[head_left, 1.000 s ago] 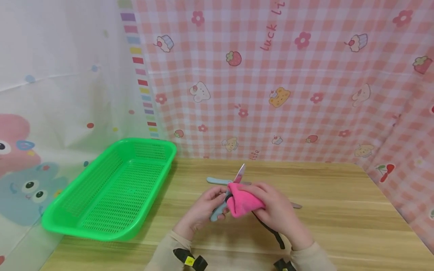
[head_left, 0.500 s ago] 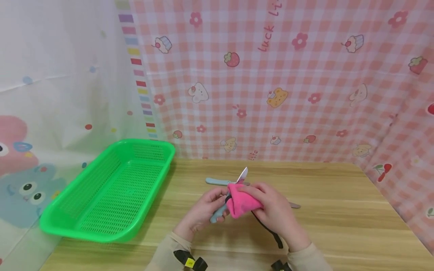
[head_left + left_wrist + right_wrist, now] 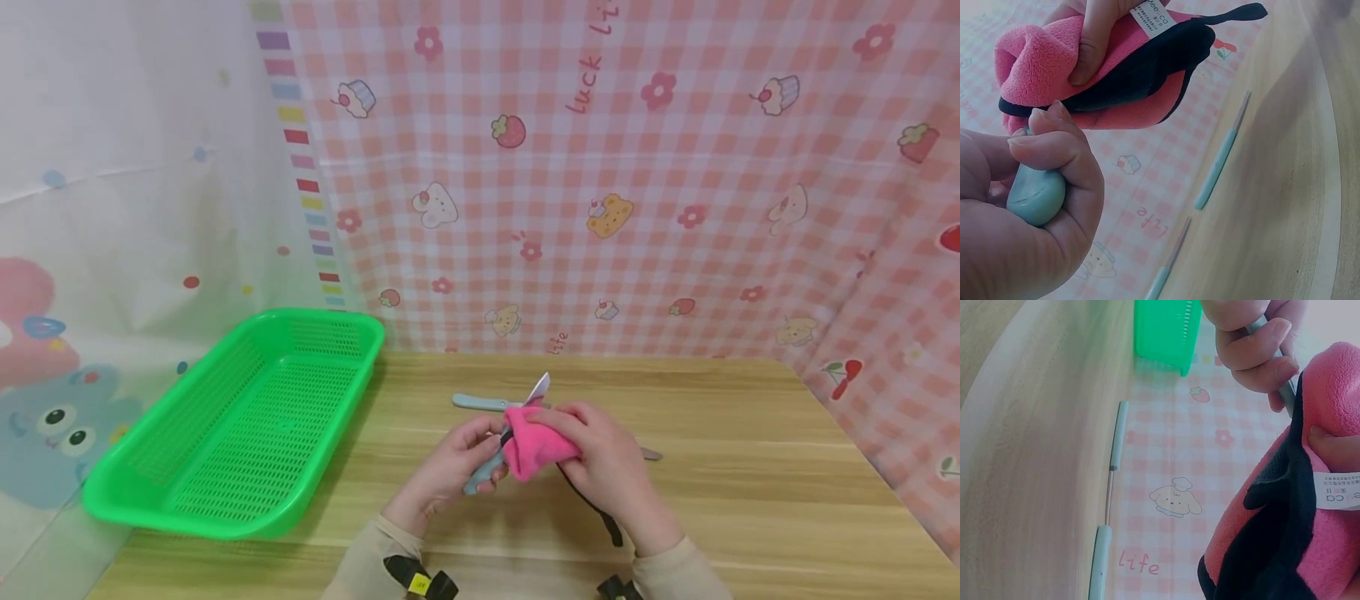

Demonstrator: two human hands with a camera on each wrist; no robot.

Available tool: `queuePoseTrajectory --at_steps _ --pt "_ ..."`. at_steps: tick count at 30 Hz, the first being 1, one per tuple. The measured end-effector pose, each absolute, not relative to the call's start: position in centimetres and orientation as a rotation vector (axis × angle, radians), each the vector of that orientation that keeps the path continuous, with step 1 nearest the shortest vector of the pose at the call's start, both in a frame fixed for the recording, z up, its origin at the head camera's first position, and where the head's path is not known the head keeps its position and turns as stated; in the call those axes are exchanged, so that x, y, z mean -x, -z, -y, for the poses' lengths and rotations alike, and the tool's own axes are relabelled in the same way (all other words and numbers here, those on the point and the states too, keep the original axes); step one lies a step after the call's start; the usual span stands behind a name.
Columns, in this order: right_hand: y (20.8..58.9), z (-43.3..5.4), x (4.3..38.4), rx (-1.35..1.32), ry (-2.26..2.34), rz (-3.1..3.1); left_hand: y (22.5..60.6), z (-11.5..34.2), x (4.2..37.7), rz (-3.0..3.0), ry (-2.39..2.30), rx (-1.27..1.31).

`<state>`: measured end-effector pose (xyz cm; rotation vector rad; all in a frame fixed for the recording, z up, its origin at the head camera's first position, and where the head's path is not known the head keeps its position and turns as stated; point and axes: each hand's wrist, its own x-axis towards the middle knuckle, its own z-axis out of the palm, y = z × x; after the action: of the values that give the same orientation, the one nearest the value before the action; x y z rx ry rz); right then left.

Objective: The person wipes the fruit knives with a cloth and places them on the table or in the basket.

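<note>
My left hand [image 3: 450, 467] grips the light blue-green handle of a knife [image 3: 1036, 197], its blade slanting up and away. Around part of that blade my right hand [image 3: 611, 458] holds a folded pink cloth [image 3: 540, 446] with black trim, a black strap and a white tag. The blade's tip sticks out past the cloth; its middle is hidden. Behind the hands, a second knife [image 3: 480, 402] of the same colour lies on the table. Another knife [image 3: 1159, 286] lies in line with it, mostly hidden by my right hand in the head view.
A green plastic basket [image 3: 360, 400] with slotted walls stands at the left of the wooden table [image 3: 750, 500]. A pink checked curtain [image 3: 480, 167] hangs behind the table, and a white printed sheet [image 3: 172, 208] hangs at the left.
The knife's tip has tilted slightly right while both hands keep their hold on knife and cloth. The head view has turned slightly right. The knives on the table have stayed put.
</note>
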<state>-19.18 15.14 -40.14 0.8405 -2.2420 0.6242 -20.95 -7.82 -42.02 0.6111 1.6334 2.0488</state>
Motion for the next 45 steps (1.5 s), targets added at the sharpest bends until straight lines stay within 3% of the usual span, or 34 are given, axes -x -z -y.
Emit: queuePoseTrajectory --at_steps 45 --pt "37.4 -20.1 18.8 -0.453 -0.724 2.168 41.9 8.4 21.2 -1.722 -2.016 -0.594"
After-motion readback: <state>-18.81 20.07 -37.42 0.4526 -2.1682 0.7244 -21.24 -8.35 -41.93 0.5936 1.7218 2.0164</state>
